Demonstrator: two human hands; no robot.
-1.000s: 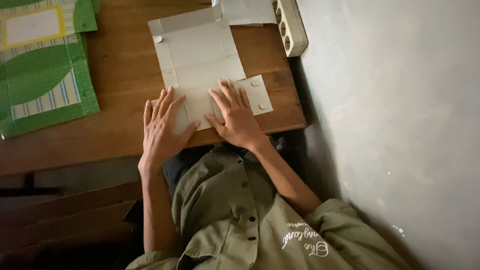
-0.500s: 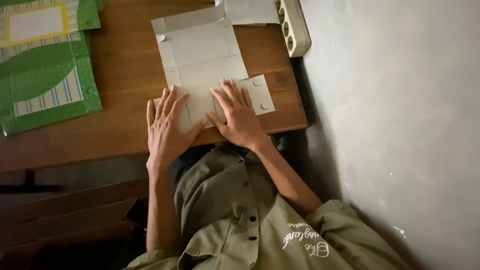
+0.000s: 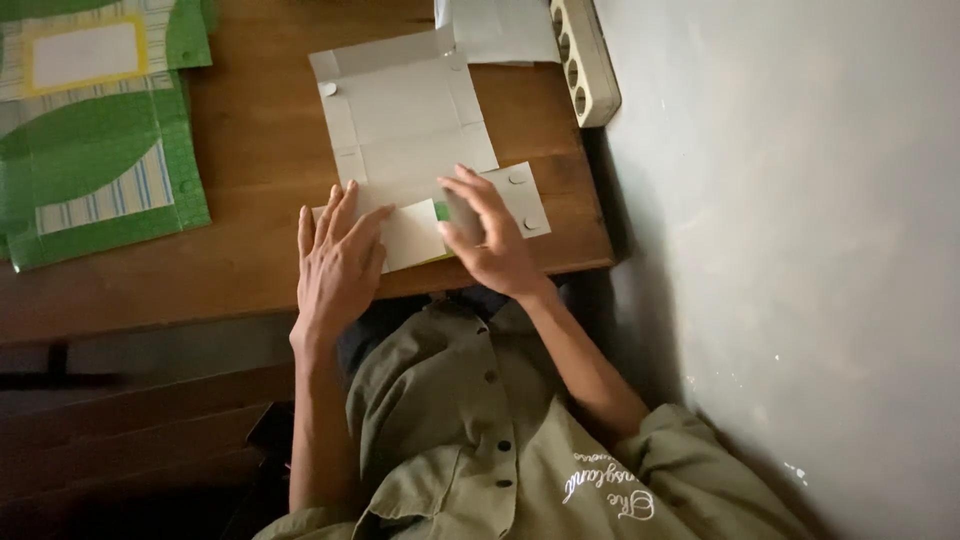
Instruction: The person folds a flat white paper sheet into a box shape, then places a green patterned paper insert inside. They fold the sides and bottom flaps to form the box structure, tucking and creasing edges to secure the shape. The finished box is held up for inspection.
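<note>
A flat, unfolded grey-white cardboard box blank [image 3: 405, 115] lies on the brown wooden table [image 3: 240, 230], with creased panels and small round tabs. My left hand [image 3: 338, 262] rests flat, fingers spread, on its near flap at the table's front edge. My right hand [image 3: 482, 232] is on the near right panel, its fingers curled around the flap's edge and lifting it, so a strip of green printed underside [image 3: 441, 210] shows.
Green printed box blanks [image 3: 95, 130] with striped and yellow-framed panels lie at the table's left. A white power strip [image 3: 584, 58] sits at the back right edge against a grey wall [image 3: 800, 230]. Another pale sheet [image 3: 495, 28] lies at the back.
My right hand has gone from lying flat on the blank to curling its fingers and raising the near flap, exposing green underneath. My left hand stays pressed flat.
</note>
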